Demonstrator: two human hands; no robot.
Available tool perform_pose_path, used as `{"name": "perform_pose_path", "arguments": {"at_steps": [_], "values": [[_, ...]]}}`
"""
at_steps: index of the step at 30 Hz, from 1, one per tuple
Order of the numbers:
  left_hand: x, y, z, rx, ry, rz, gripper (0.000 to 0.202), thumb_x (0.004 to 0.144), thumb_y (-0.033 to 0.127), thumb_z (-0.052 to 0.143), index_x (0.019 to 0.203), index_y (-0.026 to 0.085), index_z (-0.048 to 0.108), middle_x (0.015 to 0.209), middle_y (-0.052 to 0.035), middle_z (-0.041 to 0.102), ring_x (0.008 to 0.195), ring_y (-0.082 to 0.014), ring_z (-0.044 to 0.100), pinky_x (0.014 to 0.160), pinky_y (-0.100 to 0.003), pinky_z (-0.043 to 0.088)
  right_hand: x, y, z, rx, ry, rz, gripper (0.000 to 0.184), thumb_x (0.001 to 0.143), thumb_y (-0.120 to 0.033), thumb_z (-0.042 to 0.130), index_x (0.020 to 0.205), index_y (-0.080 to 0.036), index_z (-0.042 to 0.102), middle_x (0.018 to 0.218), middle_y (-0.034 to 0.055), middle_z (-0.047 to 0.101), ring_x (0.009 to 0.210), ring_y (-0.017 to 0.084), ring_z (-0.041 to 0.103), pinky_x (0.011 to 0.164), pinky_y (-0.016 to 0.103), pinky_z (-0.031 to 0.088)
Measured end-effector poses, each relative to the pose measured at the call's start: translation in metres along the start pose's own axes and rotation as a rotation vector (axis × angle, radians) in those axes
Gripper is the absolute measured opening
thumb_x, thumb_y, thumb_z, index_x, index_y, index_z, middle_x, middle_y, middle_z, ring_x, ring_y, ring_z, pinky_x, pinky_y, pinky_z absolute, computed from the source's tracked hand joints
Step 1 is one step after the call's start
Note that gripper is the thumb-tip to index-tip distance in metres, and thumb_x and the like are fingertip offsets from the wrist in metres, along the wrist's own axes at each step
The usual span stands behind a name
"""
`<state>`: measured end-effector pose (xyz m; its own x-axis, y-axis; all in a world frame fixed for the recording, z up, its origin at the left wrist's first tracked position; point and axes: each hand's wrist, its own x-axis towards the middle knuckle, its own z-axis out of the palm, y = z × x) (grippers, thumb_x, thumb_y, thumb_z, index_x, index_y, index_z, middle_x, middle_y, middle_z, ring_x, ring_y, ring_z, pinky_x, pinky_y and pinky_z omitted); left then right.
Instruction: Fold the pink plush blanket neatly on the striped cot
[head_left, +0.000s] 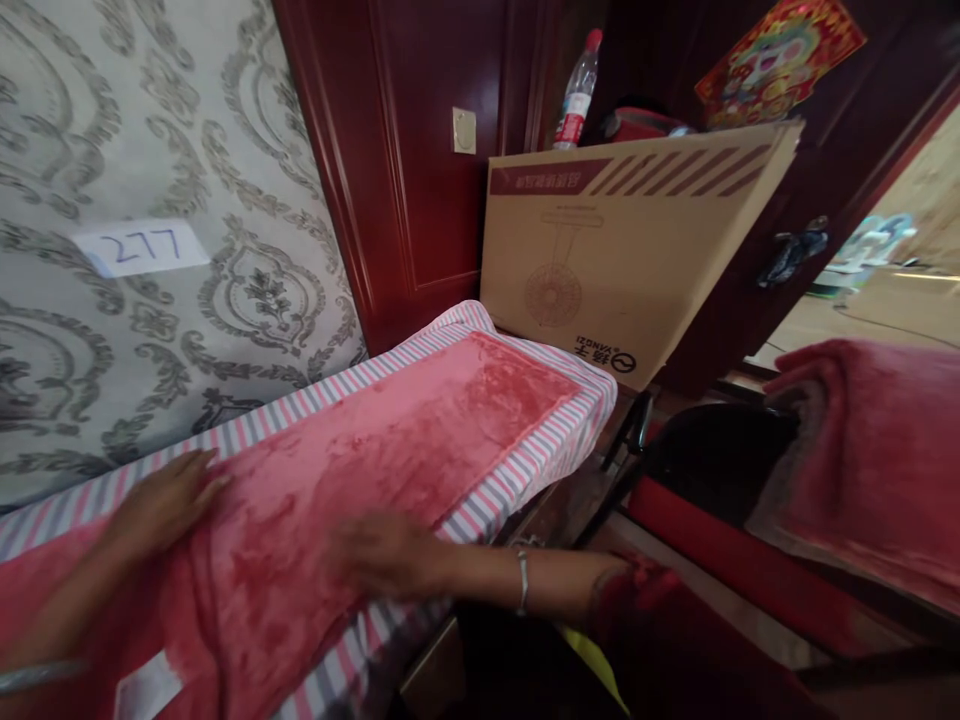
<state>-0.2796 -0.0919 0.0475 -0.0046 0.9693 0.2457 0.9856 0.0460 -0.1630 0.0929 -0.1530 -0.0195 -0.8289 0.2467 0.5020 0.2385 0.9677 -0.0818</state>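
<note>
A pink plush blanket (pixel 390 440) lies spread over a long narrow surface covered with a striped pink, grey and white cloth (pixel 510 480). My left hand (pixel 169 500) rests on the blanket near its wall-side edge, fingers stretched out and holding nothing. A fold line runs through the blanket just beside it. My right hand (pixel 386 555), smeared by motion, is at the blanket's near side; its fingers cannot be made out. At the lower left, a pale patch (pixel 150 688) shows on the blanket.
A large cardboard box (pixel 600 250) stands beyond the far end, with a plastic bottle (pixel 577 92) on top. At the right, another folded pink blanket (pixel 885 460) lies over a black chair (pixel 705 450). Patterned wallpaper (pixel 262 270) borders the left side.
</note>
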Motion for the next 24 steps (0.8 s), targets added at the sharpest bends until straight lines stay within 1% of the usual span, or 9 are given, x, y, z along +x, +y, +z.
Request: {"name": "perform_pose_path", "arguments": {"at_steps": [3,6,8,10,13,16,18,21,24], "values": [[-0.008,0.05,-0.007,-0.05,-0.135,0.164,0.066,0.095,0.043,0.032,0.144,0.002,0.05,0.154,-0.0241,0.047,0.143,-0.0337,0.044,0.118,-0.049,0.034,-0.04,0.071,-0.037,-0.016,0.102,0.375,0.043,0.103,-0.025,0.044,0.143,-0.012,0.055,0.15,0.0139,0.053,0.143,0.02,0.042,0.119,0.038,0.034],[-0.013,0.103,-0.012,-0.147,-0.164,0.237,0.064,0.097,0.045,0.036,0.15,0.011,0.046,0.16,-0.0201,0.04,0.149,-0.0345,0.036,0.121,-0.055,0.029,-0.08,0.134,-0.087,-0.174,0.099,0.801,0.05,0.101,-0.027,0.046,0.15,-0.014,0.049,0.158,0.0159,0.043,0.148,0.027,0.035,0.122,0.048,0.027],[-0.015,0.133,-0.011,-0.186,-0.161,0.259,0.064,0.097,0.048,0.039,0.153,0.016,0.044,0.162,-0.0178,0.037,0.151,-0.0354,0.032,0.121,-0.058,0.027,-0.106,0.167,-0.116,-0.298,0.067,1.077,0.057,0.103,-0.032,0.044,0.157,-0.016,0.039,0.163,0.016,0.032,0.153,0.031,0.025,0.122,0.053,0.023],[-0.017,0.157,-0.005,-0.194,-0.141,0.269,0.065,0.097,0.05,0.04,0.155,0.02,0.043,0.164,-0.0164,0.034,0.152,-0.0372,0.028,0.119,-0.062,0.027,-0.132,0.19,-0.133,-0.376,0.009,1.245,0.059,0.106,-0.039,0.039,0.161,-0.021,0.031,0.167,0.0142,0.023,0.155,0.033,0.017,0.121,0.058,0.021],[-0.022,0.178,0.01,-0.169,-0.094,0.262,0.067,0.097,0.054,0.04,0.155,0.022,0.042,0.164,-0.0163,0.032,0.152,-0.0409,0.027,0.116,-0.066,0.028,-0.164,0.21,-0.137,-0.371,-0.164,1.334,0.058,0.107,-0.044,0.032,0.162,-0.024,0.029,0.168,0.0127,0.021,0.155,0.032,0.016,0.121,0.059,0.018],[-0.027,0.183,0.023,-0.151,-0.028,0.256,0.071,0.096,0.058,0.04,0.156,0.02,0.041,0.165,-0.0164,0.029,0.152,-0.0423,0.027,0.116,-0.068,0.027,-0.182,0.22,-0.131,-0.35,-0.259,1.335,0.058,0.107,-0.046,0.03,0.161,-0.025,0.03,0.168,0.0119,0.023,0.155,0.032,0.018,0.121,0.059,0.017],[-0.03,0.183,0.027,-0.158,0.006,0.267,0.071,0.096,0.059,0.04,0.156,0.021,0.042,0.165,-0.0154,0.03,0.151,-0.0415,0.028,0.116,-0.067,0.028,-0.186,0.225,-0.131,-0.338,-0.25,1.323,0.058,0.106,-0.047,0.031,0.16,-0.026,0.033,0.167,0.0109,0.026,0.154,0.032,0.02,0.12,0.059,0.019],[-0.032,0.181,0.028,-0.157,0.022,0.275,0.07,0.096,0.06,0.04,0.156,0.022,0.042,0.165,-0.0147,0.031,0.151,-0.04,0.029,0.117,-0.065,0.029,-0.191,0.234,-0.143,-0.323,-0.159,1.297,0.053,0.106,-0.043,0.032,0.154,-0.024,0.045,0.157,0.0124,0.044,0.146,0.029,0.037,0.117,0.05,0.03],[-0.034,0.181,0.027,-0.146,0.013,0.273,0.069,0.097,0.06,0.04,0.156,0.023,0.041,0.165,-0.0143,0.03,0.151,-0.0394,0.029,0.117,-0.065,0.029,-0.199,0.246,-0.158,-0.347,-0.037,1.395,0.051,0.104,-0.038,0.036,0.148,-0.017,0.05,0.143,0.018,0.057,0.134,0.03,0.049,0.109,0.045,0.039]]}}
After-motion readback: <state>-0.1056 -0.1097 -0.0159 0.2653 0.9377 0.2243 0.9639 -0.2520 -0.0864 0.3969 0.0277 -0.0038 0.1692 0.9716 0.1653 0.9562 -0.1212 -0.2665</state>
